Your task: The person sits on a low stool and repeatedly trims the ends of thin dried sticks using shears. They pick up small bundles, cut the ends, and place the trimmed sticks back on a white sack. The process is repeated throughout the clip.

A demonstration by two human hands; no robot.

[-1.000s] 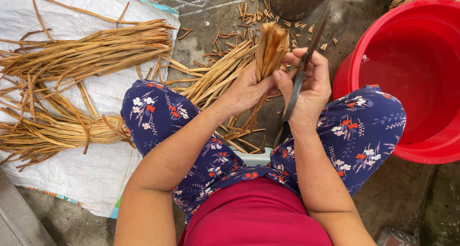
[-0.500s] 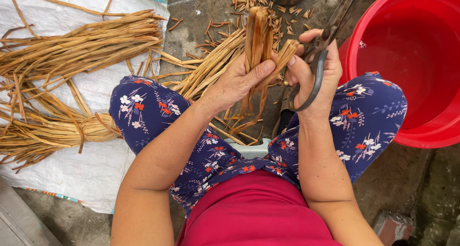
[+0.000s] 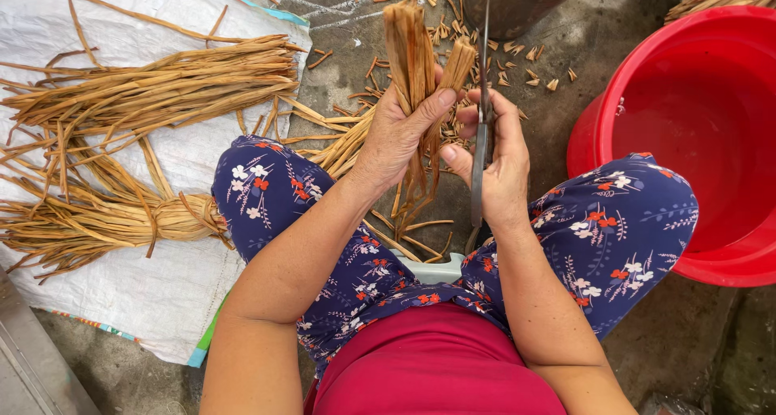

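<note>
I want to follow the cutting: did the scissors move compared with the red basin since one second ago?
Yes. The scissors in the right hand swung from a slant to nearly upright, blades closed, tip away from the red basin.

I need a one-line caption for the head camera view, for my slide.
Left hand grips a bunch of dried tan plant strips; right hand holds long metal scissors beside a red plastic basin.

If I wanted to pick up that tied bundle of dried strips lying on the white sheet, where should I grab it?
Probably at the tied waist of the bundle, from above. There the strips are drawn into one tight neck by a wrap, while both ends fan out loose across the white sheet, so a grip elsewhere would likely catch only a few strips.
</note>
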